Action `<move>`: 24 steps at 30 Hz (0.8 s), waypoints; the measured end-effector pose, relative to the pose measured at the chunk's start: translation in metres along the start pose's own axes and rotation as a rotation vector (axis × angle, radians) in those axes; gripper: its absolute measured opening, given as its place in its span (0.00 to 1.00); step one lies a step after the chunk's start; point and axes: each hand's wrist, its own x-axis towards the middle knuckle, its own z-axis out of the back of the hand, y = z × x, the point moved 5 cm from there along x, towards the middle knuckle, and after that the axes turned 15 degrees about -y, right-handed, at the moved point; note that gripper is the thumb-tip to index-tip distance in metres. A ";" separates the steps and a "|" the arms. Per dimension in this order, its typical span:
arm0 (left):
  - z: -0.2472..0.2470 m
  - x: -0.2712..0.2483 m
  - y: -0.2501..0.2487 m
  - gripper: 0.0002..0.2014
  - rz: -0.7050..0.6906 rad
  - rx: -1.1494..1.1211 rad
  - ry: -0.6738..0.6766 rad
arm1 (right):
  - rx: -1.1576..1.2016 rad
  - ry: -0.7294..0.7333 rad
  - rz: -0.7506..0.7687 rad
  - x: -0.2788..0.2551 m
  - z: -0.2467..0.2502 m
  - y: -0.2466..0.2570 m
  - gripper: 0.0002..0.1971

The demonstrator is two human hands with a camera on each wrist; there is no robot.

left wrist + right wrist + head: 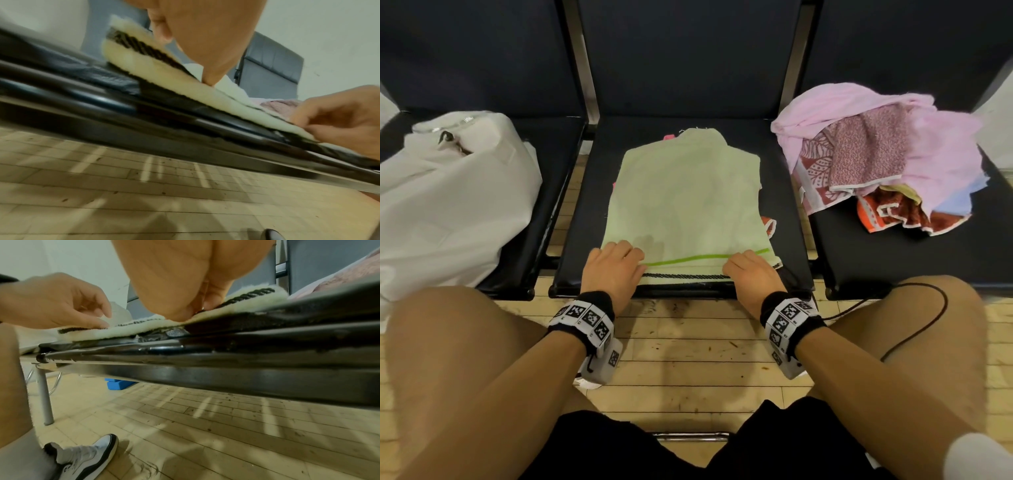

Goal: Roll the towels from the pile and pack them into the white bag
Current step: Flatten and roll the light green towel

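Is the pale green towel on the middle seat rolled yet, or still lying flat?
Flat, not rolled. The pale green towel lies spread on the seat; both hands, left hand and right hand, sit at its near edge.

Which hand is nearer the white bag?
Left. The left hand rests on the pale green towel's near edge beside the white bag; the right hand lies farther away.

Left hand (205, 32) on towel (164, 78) edge

black wristbands (599, 301) circle both wrists, each carrying white blocks printed with black square codes. black shorts (688, 452), white sock (18, 456), a white-and-black sneaker (86, 456) below the sock.
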 end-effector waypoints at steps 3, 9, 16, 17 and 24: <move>0.007 -0.002 -0.020 0.03 -0.041 -0.093 -0.043 | 0.024 0.023 0.010 -0.004 -0.003 0.002 0.17; -0.017 -0.019 -0.044 0.12 -0.076 -0.103 0.113 | 0.067 0.030 -0.035 -0.008 -0.001 -0.001 0.07; -0.018 -0.015 -0.026 0.14 -0.079 -0.062 0.113 | 0.058 0.032 -0.049 -0.009 0.001 -0.006 0.09; -0.017 -0.015 -0.025 0.15 -0.088 -0.053 0.114 | 0.056 0.038 -0.061 -0.009 0.001 -0.008 0.09; -0.014 -0.014 -0.018 0.20 0.016 -0.027 0.189 | 0.097 0.096 -0.170 -0.004 -0.002 -0.016 0.11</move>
